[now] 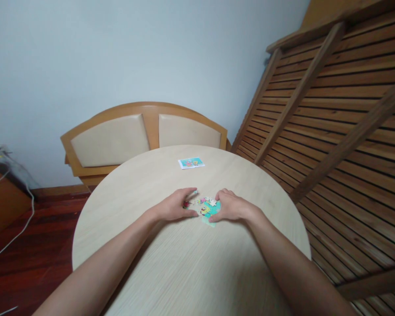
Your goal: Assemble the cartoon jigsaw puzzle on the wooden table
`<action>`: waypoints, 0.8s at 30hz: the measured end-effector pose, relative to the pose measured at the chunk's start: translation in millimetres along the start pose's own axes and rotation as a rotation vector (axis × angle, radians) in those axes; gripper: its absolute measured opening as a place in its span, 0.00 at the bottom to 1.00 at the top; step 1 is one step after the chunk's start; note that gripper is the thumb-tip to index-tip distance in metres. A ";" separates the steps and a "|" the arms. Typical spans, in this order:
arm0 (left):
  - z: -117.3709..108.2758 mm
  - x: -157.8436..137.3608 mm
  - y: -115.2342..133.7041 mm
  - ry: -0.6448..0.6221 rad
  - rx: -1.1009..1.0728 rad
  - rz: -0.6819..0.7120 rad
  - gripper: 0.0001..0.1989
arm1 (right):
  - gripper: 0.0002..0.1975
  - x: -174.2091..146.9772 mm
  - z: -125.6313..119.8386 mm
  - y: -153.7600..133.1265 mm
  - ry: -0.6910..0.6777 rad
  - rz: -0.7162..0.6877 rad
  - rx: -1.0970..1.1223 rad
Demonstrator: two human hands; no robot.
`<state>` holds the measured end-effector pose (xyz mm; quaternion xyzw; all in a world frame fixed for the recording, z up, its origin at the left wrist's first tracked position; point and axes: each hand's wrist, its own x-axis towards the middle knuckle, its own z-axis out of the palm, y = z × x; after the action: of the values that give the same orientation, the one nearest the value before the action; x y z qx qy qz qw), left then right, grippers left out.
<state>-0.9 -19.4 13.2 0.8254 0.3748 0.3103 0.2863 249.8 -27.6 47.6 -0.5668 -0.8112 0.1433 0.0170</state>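
Your left hand (176, 205) and right hand (229, 206) flank the small jigsaw (206, 208), fingers curled loosely against its edges, apparently keeping pieces together. A picture card (191, 163) lies apart on the round table (145, 184).

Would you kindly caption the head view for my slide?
Both hands, left hand and right hand, rest on a small puzzle on a round table.

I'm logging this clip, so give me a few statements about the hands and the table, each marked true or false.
1. Both hands rest on a round table. True.
2. The left hand and right hand flank a small colourful jigsaw puzzle. True.
3. The picture card lies under the right hand. False: it lies apart, at the table's far side.
4. The right hand is lifted high above the table. False: it sits at the puzzle's edge.
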 end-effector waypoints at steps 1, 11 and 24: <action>2.4 -0.8 1.2 -0.033 0.058 0.016 0.40 | 0.43 1.3 2.0 -0.5 -0.003 -0.006 -0.005; 25.0 -1.4 11.1 -0.105 0.158 0.027 0.30 | 0.47 4.2 5.0 1.0 -0.047 0.026 0.032; 34.4 -1.0 12.1 -0.067 0.121 0.062 0.23 | 0.35 13.6 15.6 15.9 0.000 -0.001 0.347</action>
<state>28.9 -35.2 -0.7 0.8624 0.3573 0.2681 0.2384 256.6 -13.3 26.8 -0.5550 -0.7744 0.2813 0.1145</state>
